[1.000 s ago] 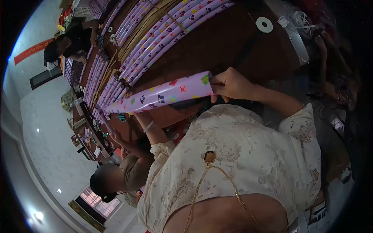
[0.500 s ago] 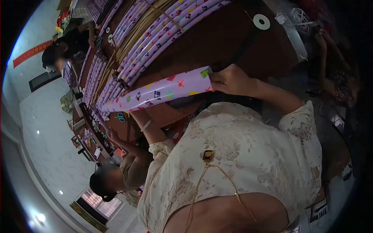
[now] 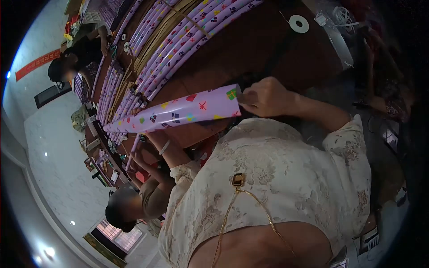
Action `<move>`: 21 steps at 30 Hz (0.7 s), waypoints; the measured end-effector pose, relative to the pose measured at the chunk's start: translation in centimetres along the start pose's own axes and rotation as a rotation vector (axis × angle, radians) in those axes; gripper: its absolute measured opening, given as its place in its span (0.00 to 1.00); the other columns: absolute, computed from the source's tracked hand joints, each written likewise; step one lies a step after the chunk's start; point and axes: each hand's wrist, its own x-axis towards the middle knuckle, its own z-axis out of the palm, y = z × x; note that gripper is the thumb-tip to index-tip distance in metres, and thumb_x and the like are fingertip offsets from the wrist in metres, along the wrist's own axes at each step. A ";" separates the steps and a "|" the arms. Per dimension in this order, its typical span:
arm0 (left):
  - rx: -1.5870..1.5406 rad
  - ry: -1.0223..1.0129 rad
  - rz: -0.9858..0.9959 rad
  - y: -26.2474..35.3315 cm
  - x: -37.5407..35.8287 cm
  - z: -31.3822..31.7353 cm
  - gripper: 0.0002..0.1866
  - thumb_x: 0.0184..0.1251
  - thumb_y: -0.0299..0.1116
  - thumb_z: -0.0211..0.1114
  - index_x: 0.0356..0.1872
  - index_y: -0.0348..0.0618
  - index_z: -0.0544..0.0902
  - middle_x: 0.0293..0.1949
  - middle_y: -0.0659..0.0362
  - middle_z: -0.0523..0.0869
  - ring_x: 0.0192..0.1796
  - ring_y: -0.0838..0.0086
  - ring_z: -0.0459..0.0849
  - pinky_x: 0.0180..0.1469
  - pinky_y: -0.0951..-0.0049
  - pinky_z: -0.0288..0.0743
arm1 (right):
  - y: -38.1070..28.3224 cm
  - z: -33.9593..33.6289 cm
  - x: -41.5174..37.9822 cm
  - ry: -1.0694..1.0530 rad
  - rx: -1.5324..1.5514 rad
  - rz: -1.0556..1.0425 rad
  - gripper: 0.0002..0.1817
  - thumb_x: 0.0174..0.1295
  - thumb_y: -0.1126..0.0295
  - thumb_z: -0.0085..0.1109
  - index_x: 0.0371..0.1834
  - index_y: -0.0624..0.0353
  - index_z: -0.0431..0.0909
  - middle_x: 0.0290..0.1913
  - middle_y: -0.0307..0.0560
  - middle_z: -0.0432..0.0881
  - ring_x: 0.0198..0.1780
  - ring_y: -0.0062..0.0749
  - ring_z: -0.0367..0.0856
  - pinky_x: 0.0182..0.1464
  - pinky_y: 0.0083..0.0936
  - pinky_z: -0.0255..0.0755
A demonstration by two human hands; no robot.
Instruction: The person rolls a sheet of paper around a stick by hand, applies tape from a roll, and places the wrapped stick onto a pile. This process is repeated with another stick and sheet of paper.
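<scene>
Gripping the near end of a purple roll [image 3: 178, 111] of gift wrap, the right hand [image 3: 263, 96] is closed on the paper's edge, thumb and fingers pinching it. The roll lies across the view, low over the brown desk [image 3: 250, 49], running from that hand away to the left, where its far end reaches the stacked rolls [image 3: 178, 40]. The left hand is hidden under the roll; only the forearm with its bracelet [image 3: 164, 147] shows, so I cannot tell whether that hand is open or closed, or what it holds.

Many more purple rolls lie in rows on the far side of the desk, some tied with tan bands. A white tape ring [image 3: 298, 23] sits well apart at the far right. Two other people [image 3: 129, 207] work along the desk to the left.

Risks, as I judge them: the pinch is at the very end of a long, light tube, so the far end could sag or swing and knock the stacked rolls. Squeezing too hard could crease or tear the paper edge. If the outer sheet is loose, a slack grip would let it spring open and unroll.
</scene>
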 end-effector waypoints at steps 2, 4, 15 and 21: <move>0.032 -0.030 -0.008 0.8 -0.9 -0.5 0.24 0.65 0.49 0.45 0.54 0.41 0.67 0.49 0.52 0.72 0.52 0.64 0.71 0.56 0.62 0.64 | 1.5 0.0 0.6 -0.030 -0.095 -0.073 0.08 0.44 0.68 0.60 0.24 0.60 0.77 0.16 0.40 0.74 0.16 0.34 0.73 0.20 0.28 0.68; 0.062 -0.062 -0.012 1.1 -1.6 -0.6 0.26 0.65 0.50 0.44 0.56 0.42 0.66 0.51 0.51 0.72 0.53 0.64 0.71 0.58 0.61 0.63 | 1.6 0.2 0.8 -0.104 -0.064 -0.016 0.07 0.48 0.67 0.58 0.27 0.58 0.77 0.17 0.41 0.76 0.17 0.32 0.74 0.20 0.28 0.68; -0.033 0.096 0.134 -0.3 -2.7 1.3 0.16 0.64 0.41 0.50 0.46 0.40 0.69 0.41 0.53 0.73 0.44 0.67 0.73 0.51 0.67 0.67 | -1.4 1.7 -0.8 -0.331 1.723 1.180 0.15 0.59 0.74 0.44 0.47 0.72 0.69 0.40 0.55 0.80 0.16 0.16 0.69 0.19 0.14 0.66; 0.014 0.095 0.155 -2.8 -0.2 8.6 0.11 0.64 0.37 0.52 0.41 0.40 0.73 0.38 0.53 0.78 0.45 0.68 0.76 0.53 0.68 0.69 | -2.1 0.4 -0.6 -0.277 2.005 1.124 0.15 0.60 0.71 0.45 0.48 0.67 0.68 0.46 0.51 0.77 0.26 0.18 0.72 0.28 0.12 0.68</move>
